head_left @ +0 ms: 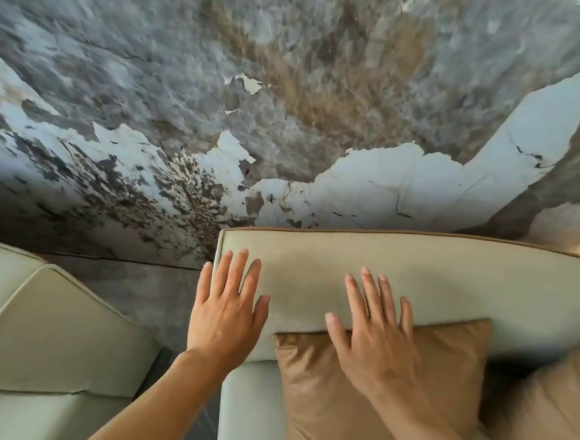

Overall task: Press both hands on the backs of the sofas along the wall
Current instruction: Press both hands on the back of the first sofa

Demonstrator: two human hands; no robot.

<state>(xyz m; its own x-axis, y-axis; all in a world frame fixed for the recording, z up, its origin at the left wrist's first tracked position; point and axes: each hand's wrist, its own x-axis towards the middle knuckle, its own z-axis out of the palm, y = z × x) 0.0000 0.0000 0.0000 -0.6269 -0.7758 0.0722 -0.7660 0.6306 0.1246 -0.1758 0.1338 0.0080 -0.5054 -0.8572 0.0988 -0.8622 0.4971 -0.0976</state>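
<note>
A pale cream sofa back (449, 282) with tan piping runs along the marbled wall (291, 82). My left hand (225, 315) lies flat on its left end, fingers spread, near the corner. My right hand (373, 332) rests flat further right, fingers on the cream back and palm over the top edge of a tan cushion (337, 412). Both hands hold nothing. A second cream sofa (50, 333) stands to the left, apart from both hands.
A narrow gap of dark floor (146, 289) separates the two sofas. Another tan cushion (550, 410) leans at the right on the seat. The wall rises directly behind the sofa back.
</note>
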